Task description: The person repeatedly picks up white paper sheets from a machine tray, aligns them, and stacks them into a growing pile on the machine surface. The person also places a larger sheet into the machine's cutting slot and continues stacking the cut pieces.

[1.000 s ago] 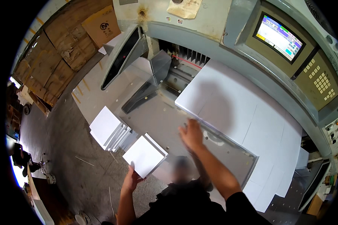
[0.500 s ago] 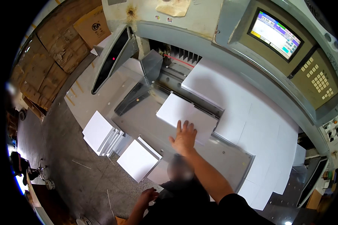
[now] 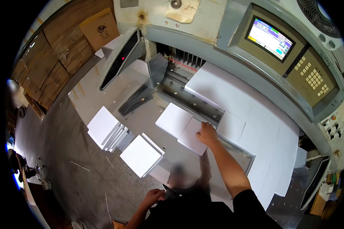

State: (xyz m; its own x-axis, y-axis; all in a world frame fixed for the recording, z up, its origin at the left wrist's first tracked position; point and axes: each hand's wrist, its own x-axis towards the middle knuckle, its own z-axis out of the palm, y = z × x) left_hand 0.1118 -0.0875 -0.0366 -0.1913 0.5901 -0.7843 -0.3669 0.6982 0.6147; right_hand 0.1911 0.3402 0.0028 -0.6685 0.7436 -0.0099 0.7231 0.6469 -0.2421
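Note:
Two white paper stacks lie side by side on the grey metal machine table: a left stack and a right stack. My right hand is at the far right edge of the right stack, its fingers bent in and closed against the paper. The underside of that grip is hidden. Close to my body, my left hand is held low with its fingers curled. A dark shape is beside its fingertips, and what it holds, if anything, cannot be made out.
White paper stacks cover the right side. Cut stacks lie at the table's near left edge and farther left. A screen and keypad are at upper right. Cardboard stands at far left.
The two middle stacks have come nearer to me, away from the machine's slot. My right hand has gone from lying flat on top to closing at the right edge. My left hand stays low.

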